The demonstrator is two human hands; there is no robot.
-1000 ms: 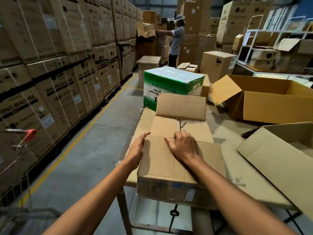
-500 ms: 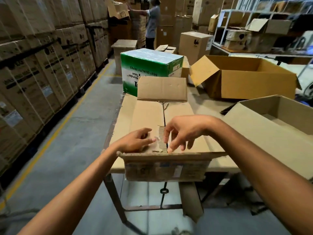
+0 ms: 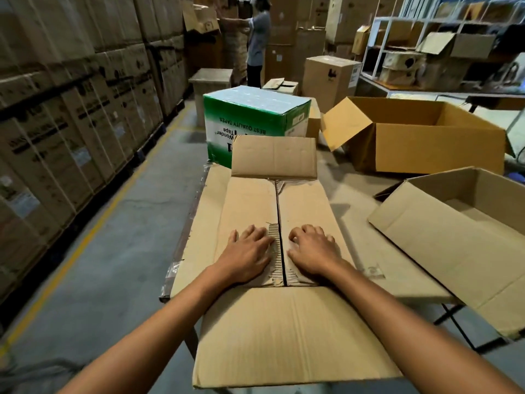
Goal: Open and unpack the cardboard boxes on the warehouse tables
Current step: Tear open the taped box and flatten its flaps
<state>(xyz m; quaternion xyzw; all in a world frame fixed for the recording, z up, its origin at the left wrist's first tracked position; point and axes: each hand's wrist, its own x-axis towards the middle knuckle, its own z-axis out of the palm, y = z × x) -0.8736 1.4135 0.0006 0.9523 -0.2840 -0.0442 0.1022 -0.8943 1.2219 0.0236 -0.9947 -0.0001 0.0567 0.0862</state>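
Cardboard box [image 3: 284, 336] on the table [image 3: 203, 211] right in front, outer flaps folded out front and back, 2 inner flaps down, meeting at the centre seam; left hand [image 3: 247, 254] flat on the left inner flap, fingers spread; right hand [image 3: 312, 251] on the right one, fingers slightly bent, gripping nothing. Count: 2 hands, 1 green tape carton [image 3: 255, 115] behind, 2 open boxes to the right, far open box [image 3: 426, 146] and near open box [image 3: 443, 240]

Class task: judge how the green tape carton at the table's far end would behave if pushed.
The green tape carton looks sealed and is printed as tapes, so it is probably heavy for its size. Wider than tall, it would likely slide, not tip. Its shiny top may be slippery.
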